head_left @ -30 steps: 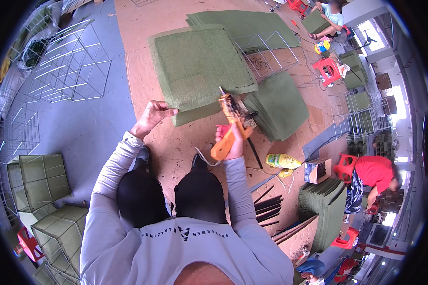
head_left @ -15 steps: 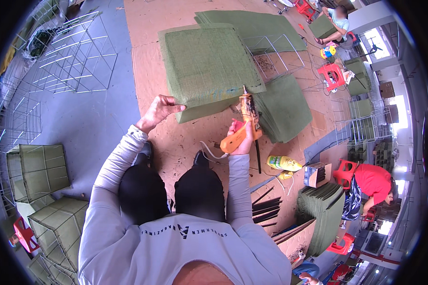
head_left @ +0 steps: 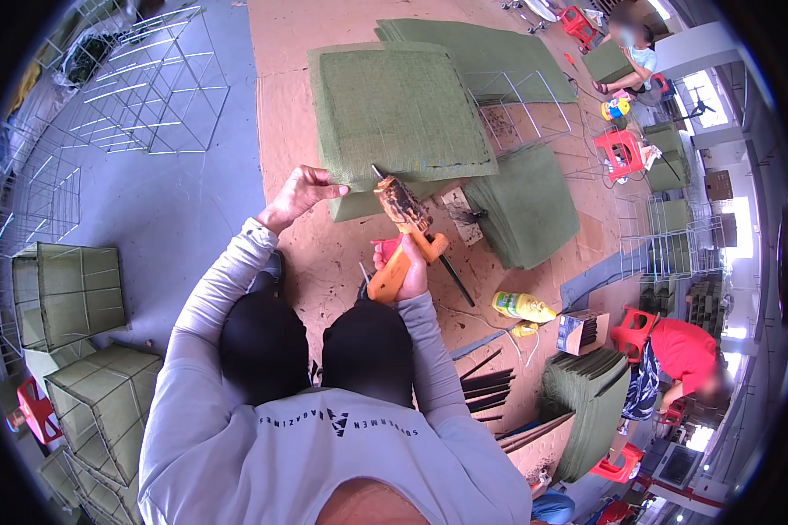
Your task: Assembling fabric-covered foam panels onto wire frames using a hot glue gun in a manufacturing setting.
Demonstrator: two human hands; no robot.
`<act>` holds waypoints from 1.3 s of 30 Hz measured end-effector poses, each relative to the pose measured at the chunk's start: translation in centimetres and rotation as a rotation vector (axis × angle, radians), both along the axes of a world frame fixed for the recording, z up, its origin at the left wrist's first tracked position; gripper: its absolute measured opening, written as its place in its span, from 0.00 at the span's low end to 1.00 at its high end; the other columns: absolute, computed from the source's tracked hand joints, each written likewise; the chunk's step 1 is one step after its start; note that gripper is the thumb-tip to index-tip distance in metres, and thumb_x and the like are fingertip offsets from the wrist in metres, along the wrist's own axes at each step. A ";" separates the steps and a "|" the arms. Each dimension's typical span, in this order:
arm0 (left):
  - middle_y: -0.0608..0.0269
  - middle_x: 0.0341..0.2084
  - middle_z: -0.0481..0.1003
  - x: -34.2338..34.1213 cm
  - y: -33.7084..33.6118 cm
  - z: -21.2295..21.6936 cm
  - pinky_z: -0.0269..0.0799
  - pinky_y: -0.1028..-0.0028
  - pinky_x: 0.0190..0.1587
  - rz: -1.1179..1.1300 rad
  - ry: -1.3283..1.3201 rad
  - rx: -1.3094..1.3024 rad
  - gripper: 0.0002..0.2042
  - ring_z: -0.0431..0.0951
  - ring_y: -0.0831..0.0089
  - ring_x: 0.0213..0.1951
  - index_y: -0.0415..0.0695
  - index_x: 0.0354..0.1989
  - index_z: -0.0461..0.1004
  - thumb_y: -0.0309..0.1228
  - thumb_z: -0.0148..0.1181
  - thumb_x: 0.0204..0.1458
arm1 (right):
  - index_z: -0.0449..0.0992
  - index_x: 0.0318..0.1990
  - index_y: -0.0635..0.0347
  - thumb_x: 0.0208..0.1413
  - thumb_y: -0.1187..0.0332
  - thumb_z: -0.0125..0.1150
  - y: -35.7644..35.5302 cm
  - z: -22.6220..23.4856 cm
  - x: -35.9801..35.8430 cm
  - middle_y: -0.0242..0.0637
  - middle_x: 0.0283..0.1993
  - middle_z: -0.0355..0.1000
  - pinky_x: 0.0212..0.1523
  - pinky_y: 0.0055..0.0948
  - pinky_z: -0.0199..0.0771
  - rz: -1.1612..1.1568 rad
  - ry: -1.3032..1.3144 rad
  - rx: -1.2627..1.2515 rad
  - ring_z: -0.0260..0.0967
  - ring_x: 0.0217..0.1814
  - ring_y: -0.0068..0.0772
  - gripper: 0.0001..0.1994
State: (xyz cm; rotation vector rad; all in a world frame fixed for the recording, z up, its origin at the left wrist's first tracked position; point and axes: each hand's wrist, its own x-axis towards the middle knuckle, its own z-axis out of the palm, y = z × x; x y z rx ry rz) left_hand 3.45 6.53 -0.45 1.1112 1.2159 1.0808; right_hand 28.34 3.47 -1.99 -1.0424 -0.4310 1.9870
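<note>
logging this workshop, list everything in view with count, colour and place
mesh box: one, green, upper centre
glue gun: one, orange, stained, centre
sheet stacks: at least three, green, centre to right
covered frames: several, green, lower left
wire frames: several, white, both sides
bottles: at least two, yellow, right
stools: several, red, both sides
rods: several, black, lower right
cartons: several, mostly brown, right
cardboard: spread out, brown, underfoot
people: at least two, red and pale tops, right
legs: two, black, lower centre
left hand: one, grey sleeve, at mesh box
right hand: one, grey sleeve, around glue gun

The orange glue gun (head_left: 401, 206) has moved leftward.
</note>
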 end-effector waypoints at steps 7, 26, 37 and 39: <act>0.74 0.24 0.76 -0.4 0.1 -0.8 0.66 0.81 0.35 -0.023 0.034 -0.034 0.08 0.69 0.87 0.29 0.39 0.34 0.79 0.30 0.63 0.47 | 0.68 0.41 0.58 0.54 0.54 0.53 -0.1 0.4 -0.3 0.42 0.31 0.72 0.28 0.28 0.71 0.066 0.013 -0.017 0.71 0.28 0.34 0.17; 0.72 0.21 0.64 0.0 0.4 -2.0 0.61 0.77 0.31 0.053 0.017 0.079 0.10 0.63 0.84 0.27 0.39 0.27 0.76 0.34 0.64 0.46 | 0.67 0.43 0.57 0.56 0.55 0.52 0.9 -1.4 1.0 0.42 0.30 0.72 0.26 0.27 0.72 -0.067 0.042 0.055 0.71 0.27 0.34 0.16; 0.71 0.22 0.64 -0.2 0.6 -2.6 0.60 0.77 0.29 0.057 -0.013 0.104 0.11 0.63 0.83 0.27 0.39 0.29 0.77 0.35 0.66 0.45 | 0.67 0.44 0.60 0.56 0.51 0.51 4.9 -1.2 4.6 0.38 0.33 0.70 0.29 0.25 0.70 -0.060 0.143 0.132 0.68 0.31 0.28 0.20; 0.70 0.22 0.64 0.2 0.7 -2.1 0.60 0.77 0.29 0.045 -0.014 0.073 0.11 0.63 0.83 0.27 0.40 0.29 0.78 0.36 0.65 0.45 | 0.66 0.44 0.59 0.56 0.53 0.51 3.4 -1.8 4.0 0.39 0.33 0.70 0.30 0.27 0.72 -0.027 0.110 0.104 0.69 0.32 0.30 0.19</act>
